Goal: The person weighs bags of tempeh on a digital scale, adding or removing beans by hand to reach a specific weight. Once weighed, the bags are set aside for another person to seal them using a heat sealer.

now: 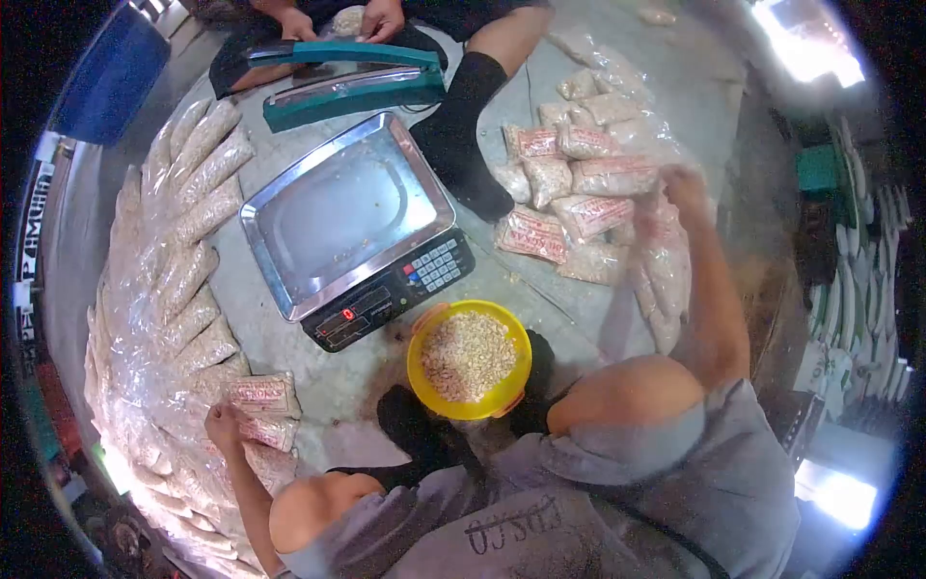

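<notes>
My left hand point(224, 425) is at the left pile, its fingers closed at the end of a clear plastic packet point(265, 431) with a red printed label. Another labelled packet point(262, 394) lies just above it. On the other side, my right hand point(685, 188) reaches to the right edge of a heap of filled packets point(617, 174); motion blur hides its fingers. Between my legs stands a yellow bowl point(526, 362) filled with pale kernel-like pieces point(470, 357). In front of it is a digital scale point(352, 217) with a bare metal pan and a lit red display.
Facing me sits another person, whose hands point(382, 19) hold a small bag behind a teal bag sealer point(357, 96). That person's dark-socked foot point(473, 154) rests beside the scale. Many filled bags point(183, 280) line the left. A blue container point(116, 72) stands far left.
</notes>
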Demonstrator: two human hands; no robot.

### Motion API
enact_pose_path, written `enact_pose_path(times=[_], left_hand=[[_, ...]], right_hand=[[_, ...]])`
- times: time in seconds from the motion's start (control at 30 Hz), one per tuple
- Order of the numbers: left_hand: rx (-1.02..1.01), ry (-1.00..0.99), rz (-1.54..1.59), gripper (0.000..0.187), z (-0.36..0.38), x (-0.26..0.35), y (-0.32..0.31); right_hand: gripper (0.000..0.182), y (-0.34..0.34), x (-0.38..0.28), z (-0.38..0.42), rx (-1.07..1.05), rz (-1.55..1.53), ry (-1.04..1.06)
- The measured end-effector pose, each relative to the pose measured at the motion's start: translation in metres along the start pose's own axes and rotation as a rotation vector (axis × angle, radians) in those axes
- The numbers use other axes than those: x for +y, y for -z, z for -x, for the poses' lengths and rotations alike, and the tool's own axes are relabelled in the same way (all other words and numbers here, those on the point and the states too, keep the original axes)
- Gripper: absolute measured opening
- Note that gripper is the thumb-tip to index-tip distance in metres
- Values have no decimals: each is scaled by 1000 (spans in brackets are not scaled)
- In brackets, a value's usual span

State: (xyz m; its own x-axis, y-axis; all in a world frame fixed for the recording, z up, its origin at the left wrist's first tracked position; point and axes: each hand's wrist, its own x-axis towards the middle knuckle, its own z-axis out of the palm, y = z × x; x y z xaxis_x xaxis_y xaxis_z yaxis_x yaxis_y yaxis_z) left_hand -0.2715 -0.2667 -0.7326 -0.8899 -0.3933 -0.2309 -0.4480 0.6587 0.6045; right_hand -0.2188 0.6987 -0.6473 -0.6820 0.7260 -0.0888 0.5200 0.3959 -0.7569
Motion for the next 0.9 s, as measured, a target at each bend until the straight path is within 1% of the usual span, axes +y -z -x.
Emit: enact_pose_path(times=[0.03, 0.07, 0.1, 0.13, 0.17, 0.2, 0.23, 0.27, 0.3, 0.33, 0.37, 0.4, 0.43, 0.47, 0.5, 0.53, 0.6, 0.63, 0.67, 0.7, 0.73, 0.77, 0.8, 0.83, 0.87, 0.9], left_hand=[[-21, -74, -183, 20, -4, -7, 7], [-14, -63, -181, 20, -16, -20, 10], [14, -76, -275, 21, -31, -37, 11], [48, -74, -371, 24, -31, -48, 15], [46, -112, -454, 25, -20, -28, 19], [44, -146, -541, 28, -7, 10, 20], [47, -131, -555, 35, -2, 28, 22], [66, -127, -569, 45, -6, 32, 24], [164, -416, -781, 53, -31, -5, 25], [182, -371, -724, 59, -22, 37, 26], [135, -199, -593, 62, -21, 79, 29], [195, -243, -525, 61, -30, 99, 30], [201, -276, -505, 59, -36, 125, 31], [245, -352, -389, 58, -50, 138, 30], [175, -341, -347, 57, -50, 182, 33], [152, -419, -341, 54, -66, 201, 32], [84, -438, -424, 52, -79, 264, 28], [80, -490, -494, 51, -87, 287, 23], [61, -485, -561, 44, -97, 306, 15], [102, -506, -579, 41, -98, 322, 6], [144, -531, -599, 39, -97, 336, -4], [125, -457, -516, 39, -94, 346, -15], [104, -385, -434, 39, -90, 354, -28], [150, -354, -373, 39, -82, 359, -46], [193, -322, -314, 40, -73, 360, -60], [191, -313, -318, 40, -64, 361, -65]], right_hand=[[22, 4, -20, 6, -6, 2, 8], [21, 5, -45, 14, 2, 4, 13], [21, 6, -67, 20, 3, 5, 23], [20, 10, -81, 21, -76, 29, 136], [19, 11, -94, 22, -164, 47, 252], [19, 8, -117, 26, -205, 123, 273], [18, 6, -140, 32, -238, 199, 293], [18, 4, -157, 36, -247, 266, 382], [18, 3, -174, 40, -246, 330, 469], [18, 0, -196, 50, -268, 321, 489], [18, -6, -224, 66, -299, 258, 449], [18, -16, -247, 79, -328, 198, 406], [18, -25, -265, 84, -347, 199, 423], [18, -35, -283, 89, -434, 131, 455], [17, -48, -299, 98, -520, 61, 487], [17, -68, -316, 116, -509, -35, 464], [18, -112, -320, 118, -613, -119, 545], [19, -140, -321, 125, -651, -251, 524], [19, -161, -327, 135, -742, -210, 497], [17, -196, -316, 136, -799, -364, 422], [18, -225, -315, 144, -755, -334, 334], [18, -252, -309, 151, -758, -380, 307], [18, -270, -299, 156, -806, -405, 315], [18, -285, -286, 156, -812, -407, 320], [18, -298, -272, 156, -777, -368, 298], [18, -303, -266, 160, -742, -326, 271]])
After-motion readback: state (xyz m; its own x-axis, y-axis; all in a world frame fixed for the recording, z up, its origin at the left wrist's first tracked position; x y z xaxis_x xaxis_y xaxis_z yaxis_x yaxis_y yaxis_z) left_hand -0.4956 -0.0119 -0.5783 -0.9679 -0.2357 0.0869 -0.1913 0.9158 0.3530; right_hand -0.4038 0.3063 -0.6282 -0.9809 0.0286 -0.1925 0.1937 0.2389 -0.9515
